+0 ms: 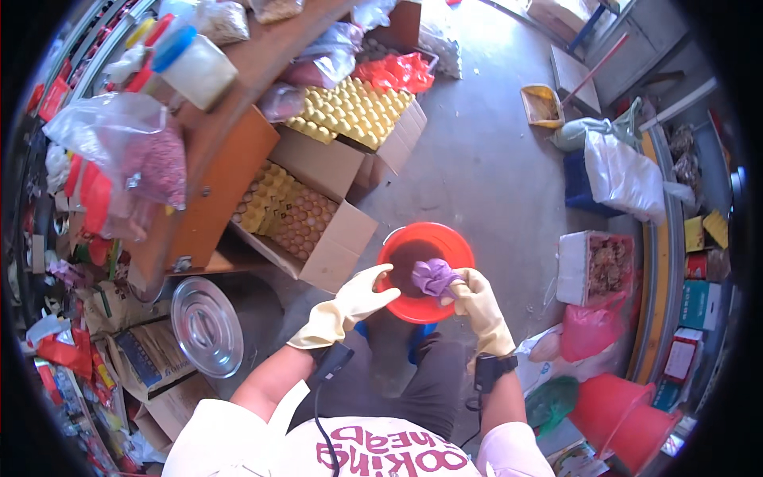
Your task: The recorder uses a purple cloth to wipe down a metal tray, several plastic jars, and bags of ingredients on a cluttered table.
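Note:
A red bucket (469,253) stands on the floor in front of me, with dark liquid (407,262) inside. My right hand (475,300), in a cream rubber glove, is closed on a bunched purple cloth (433,278) over the bucket's right part. At the bucket's left rim is my left hand (363,300), gloved the same way. Its fingers are apart, with thumb and forefinger spread and nothing between them. Whether the left fingertips touch the rim I cannot tell.
Left of the bucket, an open cardboard box (342,246) holds eggs in trays. A round metal lid (207,326) lies at lower left. To the right stand a white foam box (588,270), a pink bag (592,330) and red buckets (612,413). A dustpan (544,106) is farther off.

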A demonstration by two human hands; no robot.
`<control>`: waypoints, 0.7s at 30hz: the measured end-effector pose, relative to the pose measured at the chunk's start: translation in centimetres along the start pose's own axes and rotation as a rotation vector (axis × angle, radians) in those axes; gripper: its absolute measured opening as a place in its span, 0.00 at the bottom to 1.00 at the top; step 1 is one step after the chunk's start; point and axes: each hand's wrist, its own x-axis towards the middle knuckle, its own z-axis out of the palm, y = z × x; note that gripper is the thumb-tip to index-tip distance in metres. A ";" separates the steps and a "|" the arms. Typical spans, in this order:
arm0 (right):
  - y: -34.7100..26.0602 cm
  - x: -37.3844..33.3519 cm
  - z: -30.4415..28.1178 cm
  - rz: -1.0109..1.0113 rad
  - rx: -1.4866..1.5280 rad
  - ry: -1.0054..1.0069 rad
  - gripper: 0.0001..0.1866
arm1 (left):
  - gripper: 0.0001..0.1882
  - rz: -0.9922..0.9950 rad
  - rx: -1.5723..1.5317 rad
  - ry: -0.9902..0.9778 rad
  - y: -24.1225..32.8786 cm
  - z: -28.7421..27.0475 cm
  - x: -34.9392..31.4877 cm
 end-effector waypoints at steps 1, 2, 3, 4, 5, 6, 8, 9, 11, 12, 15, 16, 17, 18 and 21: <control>-1.7 -1.4 0.0 -0.029 0.006 -0.030 0.09 | 0.41 0.003 -0.005 0.006 3.0 -0.9 -1.8; -2.6 -2.4 1.0 -0.025 0.018 0.002 0.08 | 0.45 0.085 0.031 -0.007 6.1 -1.8 -3.7; -4.7 -4.1 1.3 -0.024 0.009 0.010 0.08 | 0.49 0.174 0.061 -0.028 8.8 -2.4 -5.3; -7.6 -5.8 1.8 -0.055 -0.007 -0.110 0.08 | 0.50 0.312 -0.159 -0.084 8.8 -2.5 -5.6; -10.3 -7.2 2.2 -0.083 -0.022 -0.229 0.08 | 0.50 0.308 -0.164 -0.074 9.0 -2.9 -6.0; -12.4 -8.4 2.7 -0.128 0.022 -0.305 0.09 | 0.48 0.277 -0.336 -0.192 9.9 -3.4 -6.3; -15.8 -9.4 2.1 -0.248 0.071 -0.385 0.09 | 0.37 0.285 -0.733 -0.302 11.7 -4.4 -6.8; -16.5 -9.6 1.6 -0.283 0.145 -0.327 0.09 | 0.30 0.296 -0.676 -0.128 12.7 -4.1 -6.7; -18.2 -9.8 -0.6 -0.304 0.126 -0.272 0.10 | 0.22 0.266 -0.718 -0.220 18.1 -6.0 -8.1; -18.4 -10.0 -1.6 -0.355 0.186 -0.241 0.13 | 0.18 0.250 -0.723 -0.196 18.8 -6.2 -7.5; -18.8 -9.5 -4.9 -0.465 0.242 -0.194 0.18 | 0.11 0.224 -0.754 -0.165 21.8 -4.8 -5.1; -18.9 -9.0 -6.4 -0.510 0.242 -0.176 0.21 | 0.11 0.190 -0.801 -0.089 23.0 -3.4 -4.5; -18.8 -8.1 -8.1 -0.526 0.236 -0.174 0.21 | 0.10 0.156 -0.848 -0.014 24.3 -1.9 -3.6; -18.9 -7.6 -9.6 -0.470 0.303 -0.170 0.19 | 0.11 0.175 -0.816 0.025 25.4 -0.4 -3.1; -19.9 -7.1 -14.1 -0.445 0.395 -0.110 0.17 | 0.11 0.196 -0.696 0.138 28.4 3.5 0.2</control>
